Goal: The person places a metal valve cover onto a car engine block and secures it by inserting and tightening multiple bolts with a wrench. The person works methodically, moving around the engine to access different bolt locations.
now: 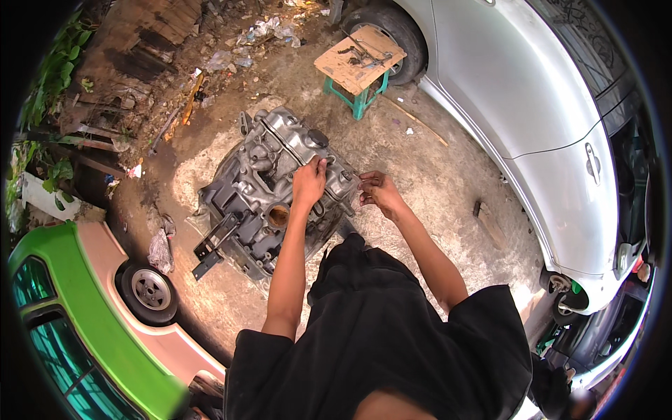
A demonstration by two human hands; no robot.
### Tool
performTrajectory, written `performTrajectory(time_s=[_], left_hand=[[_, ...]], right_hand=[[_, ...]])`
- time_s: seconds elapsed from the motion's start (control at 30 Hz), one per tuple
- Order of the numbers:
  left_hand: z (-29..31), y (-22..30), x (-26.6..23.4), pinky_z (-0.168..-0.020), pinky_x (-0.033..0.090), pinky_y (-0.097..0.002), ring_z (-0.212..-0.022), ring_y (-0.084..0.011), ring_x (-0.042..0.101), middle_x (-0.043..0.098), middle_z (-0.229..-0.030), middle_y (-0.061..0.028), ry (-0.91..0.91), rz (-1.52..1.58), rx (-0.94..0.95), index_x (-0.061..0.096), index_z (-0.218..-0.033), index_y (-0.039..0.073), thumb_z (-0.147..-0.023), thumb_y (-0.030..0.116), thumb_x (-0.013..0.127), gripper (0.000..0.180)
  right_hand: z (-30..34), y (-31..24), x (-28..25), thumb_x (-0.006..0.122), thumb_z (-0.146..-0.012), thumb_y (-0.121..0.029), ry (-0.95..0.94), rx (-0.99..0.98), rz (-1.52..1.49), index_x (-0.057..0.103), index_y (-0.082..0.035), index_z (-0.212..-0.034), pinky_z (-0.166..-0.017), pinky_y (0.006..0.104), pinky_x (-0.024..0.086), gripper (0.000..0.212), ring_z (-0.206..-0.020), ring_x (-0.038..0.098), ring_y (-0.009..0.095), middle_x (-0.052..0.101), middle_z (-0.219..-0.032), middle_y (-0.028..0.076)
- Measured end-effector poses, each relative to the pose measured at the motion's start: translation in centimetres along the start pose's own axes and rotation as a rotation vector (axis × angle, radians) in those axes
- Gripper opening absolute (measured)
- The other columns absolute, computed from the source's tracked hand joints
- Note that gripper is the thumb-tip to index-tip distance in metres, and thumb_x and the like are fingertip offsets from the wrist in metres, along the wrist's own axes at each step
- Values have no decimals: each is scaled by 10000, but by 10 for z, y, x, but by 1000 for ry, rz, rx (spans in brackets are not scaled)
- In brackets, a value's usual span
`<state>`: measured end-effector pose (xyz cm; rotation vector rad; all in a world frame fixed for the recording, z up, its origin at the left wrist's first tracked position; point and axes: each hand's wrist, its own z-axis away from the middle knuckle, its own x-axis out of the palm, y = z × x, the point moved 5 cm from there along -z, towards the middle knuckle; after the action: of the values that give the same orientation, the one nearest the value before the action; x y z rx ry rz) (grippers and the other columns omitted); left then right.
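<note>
A grey metal car engine (245, 164) lies on the concrete in front of me, with a round black cap (318, 138) on its far part and a round brownish opening (278, 215) nearer me. My left hand (309, 183) is over the engine's right part, fingers closed just below the cap; anything within them is hidden. At the engine's right edge, my right hand (380, 194) has its fingers bent and drawn together. Whatever it may pinch is too small to make out.
A green stool (359, 105) with a wooden board (343, 66) holding tools stands ahead, beside a silver car (490, 91). A green and pink vehicle (126, 280) is at the lower left. A wood block (490, 224) lies to the right; litter (269, 31) covers the far ground.
</note>
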<state>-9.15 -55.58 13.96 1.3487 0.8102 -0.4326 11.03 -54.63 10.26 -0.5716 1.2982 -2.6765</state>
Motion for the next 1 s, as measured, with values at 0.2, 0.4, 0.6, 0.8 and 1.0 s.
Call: performTrajectory(time_s=[0.2,0.4,0.6,0.8,1.0], left_hand=[[-3,-5,3,-695,441,-536,-789,-487,585,610,-750,-275,-22,42,-9,600,-911,-13,-983,297,482,340],[-4,-7,3,-703,449,-524,-784,-486,586,607,-732,-275,-46,57,-18,623,-902,-14,-978,304,493,351],[-5,-8,0,-725,454,-531,-809,-486,594,622,-763,-276,-47,72,-13,654,-970,9,-968,324,511,345],[-4,-8,0,-711,456,-535,-790,-487,595,617,-745,-278,-69,80,-16,640,-956,-9,-971,312,509,347],[-3,-6,0,-710,453,-546,-782,-496,589,611,-728,-287,-66,81,13,632,-943,-11,-972,309,501,347]], right_hand=[[1,13,-24,578,-929,-45,58,-90,24,516,17,-1171,-502,256,432,258,-577,526,113,612,-920,97],[-28,42,-36,578,-955,-71,-74,-99,87,558,-26,-1120,-608,250,424,172,-727,548,111,634,-942,67],[-51,42,-41,619,-942,-101,-35,-161,231,586,-71,-1075,-674,254,398,140,-815,539,105,629,-930,16],[-49,38,-33,661,-926,-148,-119,-271,209,591,-76,-1053,-673,238,369,162,-799,506,93,603,-892,-7],[-54,40,-26,695,-907,-185,-221,-249,94,597,-75,-1038,-655,238,362,197,-758,479,83,577,-860,-24]])
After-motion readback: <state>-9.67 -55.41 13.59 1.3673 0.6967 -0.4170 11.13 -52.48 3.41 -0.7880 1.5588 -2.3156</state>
